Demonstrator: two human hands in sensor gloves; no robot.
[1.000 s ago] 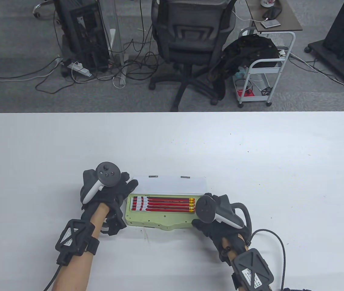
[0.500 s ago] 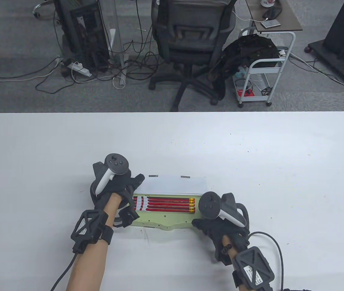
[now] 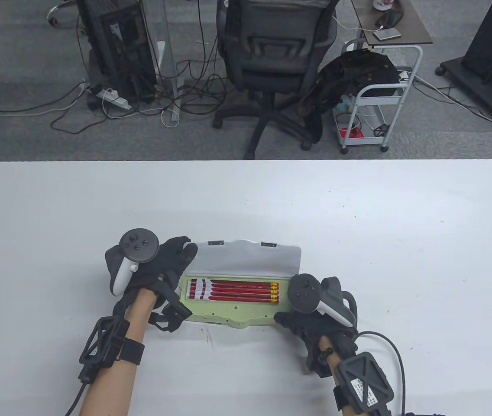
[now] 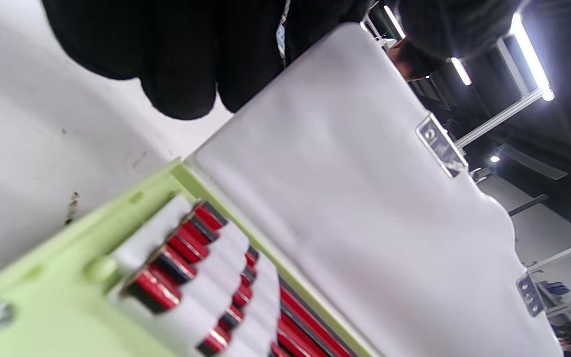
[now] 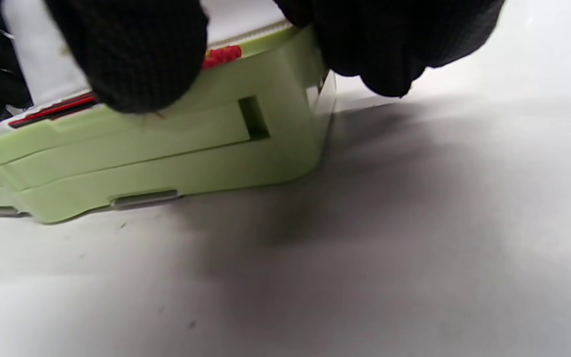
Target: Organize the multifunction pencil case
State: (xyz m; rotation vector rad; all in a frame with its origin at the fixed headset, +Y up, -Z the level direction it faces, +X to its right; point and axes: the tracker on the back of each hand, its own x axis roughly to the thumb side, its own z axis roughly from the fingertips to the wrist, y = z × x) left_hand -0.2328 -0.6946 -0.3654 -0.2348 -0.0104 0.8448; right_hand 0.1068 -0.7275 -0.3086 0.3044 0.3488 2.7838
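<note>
Lying open near the table's (image 3: 358, 208) front edge, the green pencil case (image 3: 228, 310) is gripped at its right end by the right hand (image 3: 315, 323), while the left hand (image 3: 159, 268) pinches its raised lid (image 3: 246, 260) above the red pencils (image 3: 233, 290).

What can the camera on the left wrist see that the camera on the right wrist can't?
Only the left wrist view shows the inside of the open white lid with its small metal clasps, and the red pencils' white-striped ends lined up in the tray.

Only the right wrist view shows the pale green plastic pencil case's outer side wall with a rectangular slot, resting on the white table.

Both show black gloved fingers at the top, green case plastic and some red pencil.
</note>
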